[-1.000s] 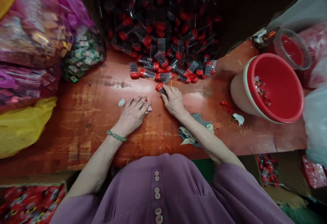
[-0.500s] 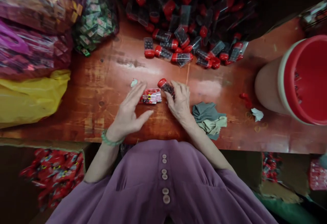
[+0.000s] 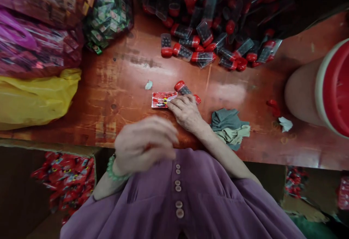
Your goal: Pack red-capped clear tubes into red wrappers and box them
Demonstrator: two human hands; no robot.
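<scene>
In the middle of the frame, the right hand covers the right end of the red packet, whose print is too small for reading, and hides part of the red-capped tube. In the lower middle, the left hand is blurred, so one cannot tell whether it holds something. The top edge cuts the pile of tubes, which is lost in darkness at the upper right, while the right edge cuts the bucket and the left edge the yellow bag.
</scene>
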